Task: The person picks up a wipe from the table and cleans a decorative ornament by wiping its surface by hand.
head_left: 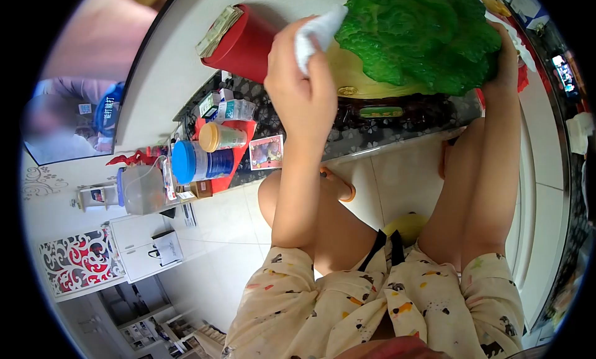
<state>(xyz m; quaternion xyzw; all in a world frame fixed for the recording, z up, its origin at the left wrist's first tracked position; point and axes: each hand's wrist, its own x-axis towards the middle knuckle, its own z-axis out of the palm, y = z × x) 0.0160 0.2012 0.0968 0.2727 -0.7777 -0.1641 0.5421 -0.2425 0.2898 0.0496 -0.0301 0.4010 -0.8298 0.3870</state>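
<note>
The left hand (pixel 300 82) is pinching a white cloth (pixel 318 35) while the right hand (pixel 506 62), finger closure hidden, is touching the cabbage ornament (pixel 422 39) on the counter (pixel 341 145), presumably heavy, slick, chippable, best held by its dark base (pixel 431 112).

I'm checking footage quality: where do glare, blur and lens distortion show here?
Head view: straight edges bow and the corners go black; small glints on the glossy green cabbage; a blurred patch on the screen at the left; the left hand looks fairly clear, its white cloth bright with little detail.
</note>
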